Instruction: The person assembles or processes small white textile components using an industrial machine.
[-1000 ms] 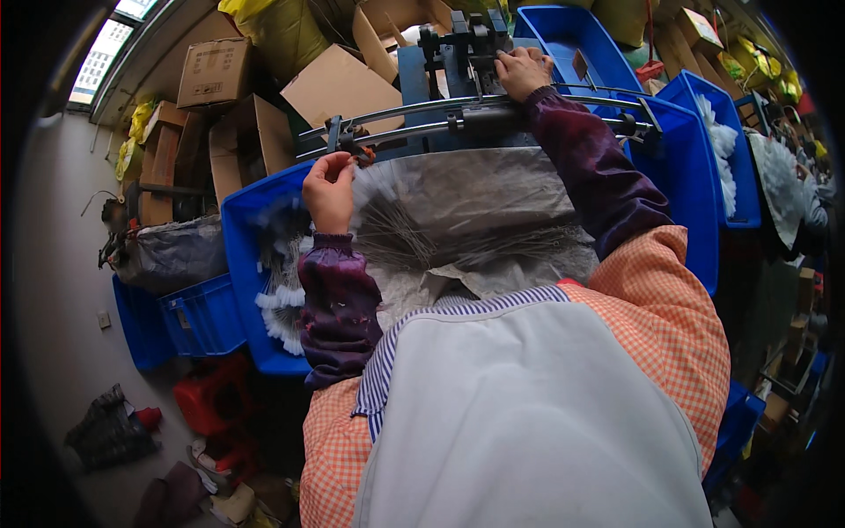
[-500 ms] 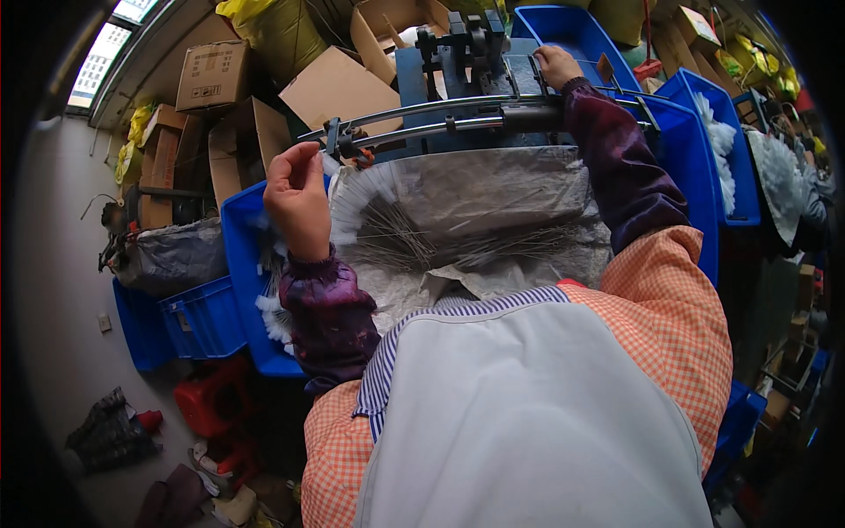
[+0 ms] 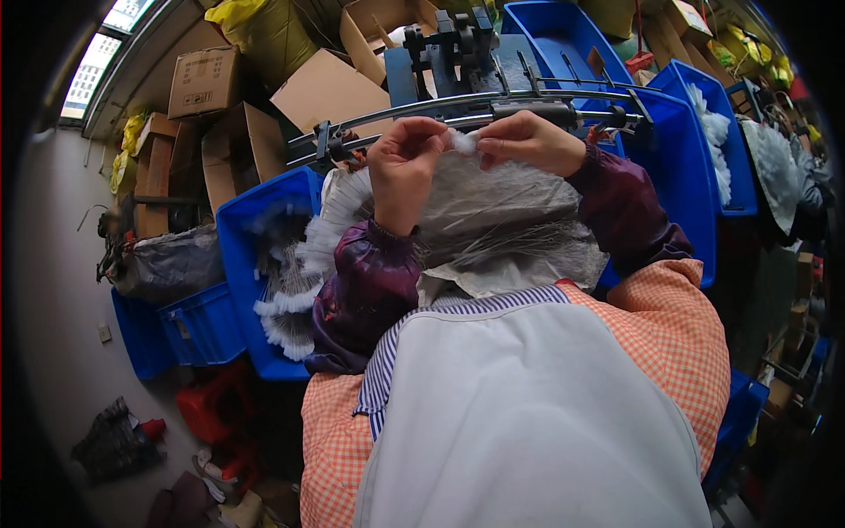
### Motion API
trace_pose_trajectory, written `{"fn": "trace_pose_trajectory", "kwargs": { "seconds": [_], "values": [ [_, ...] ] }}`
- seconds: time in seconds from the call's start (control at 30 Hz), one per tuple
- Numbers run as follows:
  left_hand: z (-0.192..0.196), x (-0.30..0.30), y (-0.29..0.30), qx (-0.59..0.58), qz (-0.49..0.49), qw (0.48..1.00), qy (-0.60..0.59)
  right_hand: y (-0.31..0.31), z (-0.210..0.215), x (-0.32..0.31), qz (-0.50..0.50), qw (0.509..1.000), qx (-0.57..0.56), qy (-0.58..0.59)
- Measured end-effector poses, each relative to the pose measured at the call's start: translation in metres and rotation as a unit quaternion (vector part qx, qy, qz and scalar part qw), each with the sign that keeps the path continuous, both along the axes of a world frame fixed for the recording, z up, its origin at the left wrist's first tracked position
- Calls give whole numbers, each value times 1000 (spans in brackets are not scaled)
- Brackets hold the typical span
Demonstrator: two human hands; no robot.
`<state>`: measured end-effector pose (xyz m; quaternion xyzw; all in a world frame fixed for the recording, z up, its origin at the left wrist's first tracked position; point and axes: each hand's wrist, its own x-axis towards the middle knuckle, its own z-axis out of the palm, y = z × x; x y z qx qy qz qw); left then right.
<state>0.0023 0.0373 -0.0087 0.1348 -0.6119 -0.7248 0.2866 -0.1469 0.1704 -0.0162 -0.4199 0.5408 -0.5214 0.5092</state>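
Note:
My left hand (image 3: 405,172) and my right hand (image 3: 531,143) are close together in front of the metal rails (image 3: 475,104), fingers pinched from both sides on a small white tuft (image 3: 463,141). It looks like the bristle end of a thin wire brush; any stem is hidden. Below them, a grey sheet (image 3: 493,198) covers my lap, with many thin wire stems (image 3: 528,239) lying across it. White-tufted wire brushes (image 3: 339,216) fan out beside my left wrist.
At left, a blue bin (image 3: 242,224) holds more brushes. A dark machine block (image 3: 453,48) stands behind the rails. Blue bins (image 3: 678,167) line the right side, one with white tufts (image 3: 711,132). Cardboard boxes (image 3: 330,97) stand at the back left.
My left hand has moved right from the rail's left end. My right hand has come down and left from the machine, and both now meet at the white tuft.

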Motion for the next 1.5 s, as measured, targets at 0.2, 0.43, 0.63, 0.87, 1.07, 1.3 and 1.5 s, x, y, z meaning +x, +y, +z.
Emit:
{"fn": "trace_pose_trajectory", "kwargs": {
  "seconds": [0.2,0.43,0.63,0.87,1.07,1.3,1.5],
  "values": [
    [-51,21,-37,-287,119,927,-211,-23,-41,-88,-321,816,26,481],
    [-113,54,-70,-442,131,770,-441,-51,-79,-141,-328,664,131,659],
    [-101,46,-62,-418,202,779,-420,-53,-82,-146,-303,657,158,672],
    [-100,43,-64,-401,150,771,-471,-55,-84,-151,-304,664,141,669],
    [-101,40,-62,-393,148,764,-489,-55,-91,-160,-297,681,143,653],
    [-106,41,-65,-385,163,786,-456,-55,-90,-157,-306,685,138,646],
    [-104,43,-65,-348,164,841,-381,-53,-92,-160,-294,687,148,648]
  ]
}}
